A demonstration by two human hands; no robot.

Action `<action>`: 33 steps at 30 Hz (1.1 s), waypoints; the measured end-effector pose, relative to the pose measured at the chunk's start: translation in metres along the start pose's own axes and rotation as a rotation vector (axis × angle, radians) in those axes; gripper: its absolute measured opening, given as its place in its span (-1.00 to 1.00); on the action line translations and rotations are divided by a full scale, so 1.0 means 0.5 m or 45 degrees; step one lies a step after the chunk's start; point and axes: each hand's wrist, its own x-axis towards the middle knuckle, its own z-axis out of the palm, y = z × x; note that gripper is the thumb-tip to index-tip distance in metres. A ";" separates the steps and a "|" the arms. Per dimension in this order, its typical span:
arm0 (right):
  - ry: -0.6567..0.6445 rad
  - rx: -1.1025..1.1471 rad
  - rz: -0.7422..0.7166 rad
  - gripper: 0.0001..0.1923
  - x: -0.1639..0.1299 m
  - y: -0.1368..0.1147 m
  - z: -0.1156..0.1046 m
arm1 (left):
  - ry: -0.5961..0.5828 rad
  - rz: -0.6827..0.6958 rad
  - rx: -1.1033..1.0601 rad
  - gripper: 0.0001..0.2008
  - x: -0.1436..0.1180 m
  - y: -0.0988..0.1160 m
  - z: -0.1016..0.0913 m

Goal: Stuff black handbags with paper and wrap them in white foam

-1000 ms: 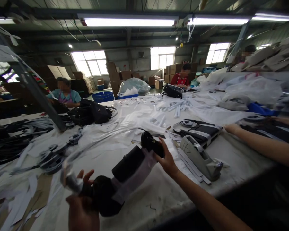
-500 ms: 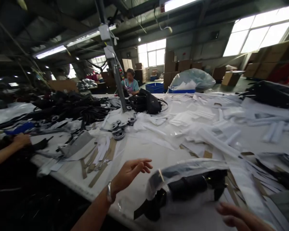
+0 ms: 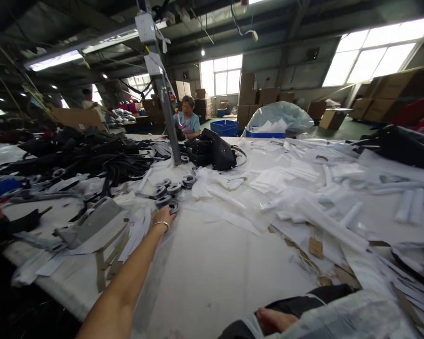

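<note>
Cluttered white table (image 3: pixel 212 273), left hand (image 3: pixel 167 216) reaching tape rolls (image 3: pixel 169 190), grip unclear, right hand (image 3: pixel 273 321) half-hidden

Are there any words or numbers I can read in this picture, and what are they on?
No text can be read.
White cards tied to the grey pole: any print too blurred.
Brown tag on the white table: no marks show.
Cardboard boxes at the back: too far off, nothing legible.
</note>
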 end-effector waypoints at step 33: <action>0.048 1.539 -0.031 -0.57 -0.173 -0.237 0.010 | -1.080 0.800 -0.164 -0.56 -0.585 0.408 -0.083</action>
